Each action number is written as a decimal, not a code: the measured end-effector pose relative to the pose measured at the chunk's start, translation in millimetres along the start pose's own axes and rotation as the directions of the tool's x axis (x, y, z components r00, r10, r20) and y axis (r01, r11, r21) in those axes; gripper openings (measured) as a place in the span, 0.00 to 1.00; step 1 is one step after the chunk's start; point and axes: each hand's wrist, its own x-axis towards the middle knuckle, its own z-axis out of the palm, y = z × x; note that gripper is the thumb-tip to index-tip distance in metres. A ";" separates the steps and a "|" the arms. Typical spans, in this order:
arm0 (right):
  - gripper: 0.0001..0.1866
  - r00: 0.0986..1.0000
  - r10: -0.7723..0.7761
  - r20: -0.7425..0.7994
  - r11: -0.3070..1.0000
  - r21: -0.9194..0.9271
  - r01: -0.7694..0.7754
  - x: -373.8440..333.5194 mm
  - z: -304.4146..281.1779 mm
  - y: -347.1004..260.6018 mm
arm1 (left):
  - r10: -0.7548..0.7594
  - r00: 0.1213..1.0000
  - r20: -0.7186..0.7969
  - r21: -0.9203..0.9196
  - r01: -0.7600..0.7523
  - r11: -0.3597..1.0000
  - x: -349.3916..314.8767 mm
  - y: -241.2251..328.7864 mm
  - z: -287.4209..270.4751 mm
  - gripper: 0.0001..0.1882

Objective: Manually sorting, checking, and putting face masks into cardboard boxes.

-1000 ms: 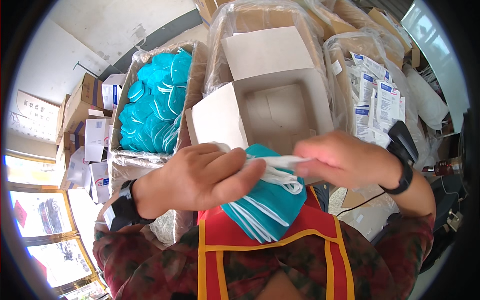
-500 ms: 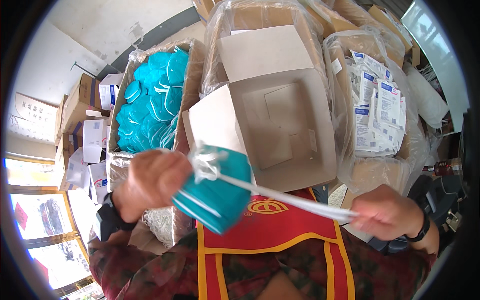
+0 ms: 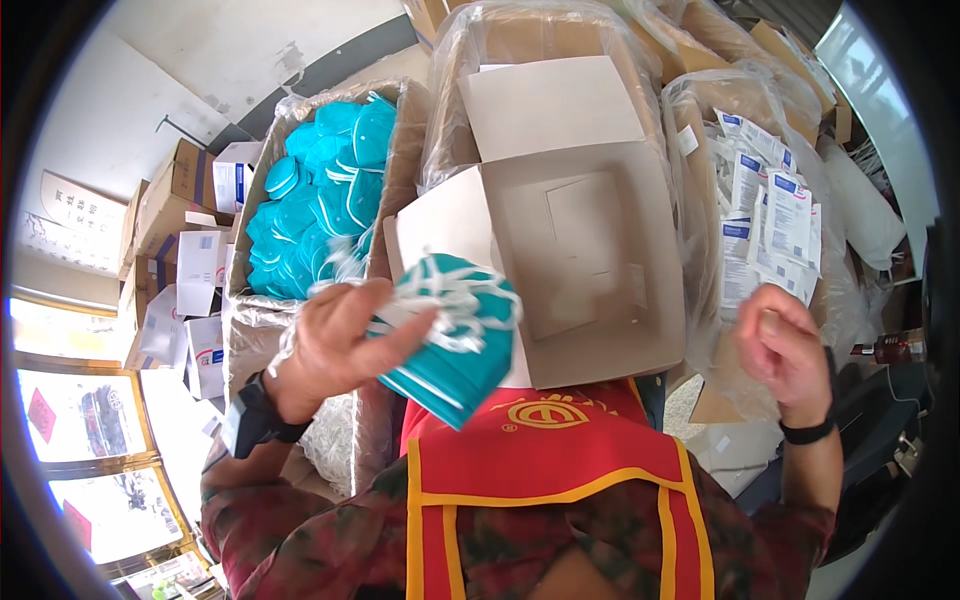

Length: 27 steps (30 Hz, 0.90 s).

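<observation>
My left hand [image 3: 345, 345] grips a small stack of teal face masks [image 3: 455, 375] in front of my chest. White elastic straps [image 3: 455, 310] lie bunched in loops over the stack, partly behind my fingers. Raised at the right, my right hand [image 3: 783, 350] has its fingers curled in, and I see nothing in them. It is apart from the masks, beside the lined box of white packets [image 3: 790, 215]. Between the hands and a little farther off, an open carton [image 3: 600, 350] has its flaps folded back and its bare inside showing.
At the left stands a lined box heaped with loose teal masks [image 3: 310, 215]. Brown cartons [image 3: 180, 205] and small white boxes [image 3: 200, 270] are stacked beyond it. A large plastic-lined box [image 3: 570, 35] stands behind the open carton. A red apron [image 3: 550, 450] covers my front.
The white straps, stretched taut to my right hand before, now hang loose on the masks. My right hand has let go and risen. The left hand has turned, still holding the stack.
</observation>
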 end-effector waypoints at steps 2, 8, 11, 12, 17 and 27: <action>0.16 0.988 -0.074 0.135 0.974 0.222 0.043 22.3 23.5 8.2 | 0.032 0.996 -0.079 -0.043 -0.035 0.998 6.2 9.7 7.4 0.27; 0.12 0.925 -0.084 0.370 0.971 0.238 -0.006 65.6 47.3 14.3 | 0.113 0.986 -0.123 -0.019 -0.117 0.993 19.0 20.9 9.7 0.27; 0.11 0.918 -0.056 0.392 0.985 -0.131 0.116 74.5 76.0 -5.2 | 0.123 0.984 -0.128 -0.013 -0.125 0.992 19.7 25.4 10.4 0.27; 0.11 0.921 -0.059 0.385 0.985 -0.130 0.117 77.8 83.3 -1.4 | 0.138 0.983 -0.119 -0.015 -0.141 0.990 21.6 26.5 11.1 0.26; 0.09 0.774 -0.250 0.582 0.669 -0.474 0.573 81.7 109.8 -5.0 | 0.187 0.976 -0.108 -0.066 -0.195 0.979 35.3 30.5 8.8 0.26; 0.08 0.784 -0.230 0.576 0.261 -0.740 0.620 70.4 109.8 -14.7 | 0.197 0.980 -0.023 -0.088 -0.198 0.976 35.6 28.9 5.9 0.27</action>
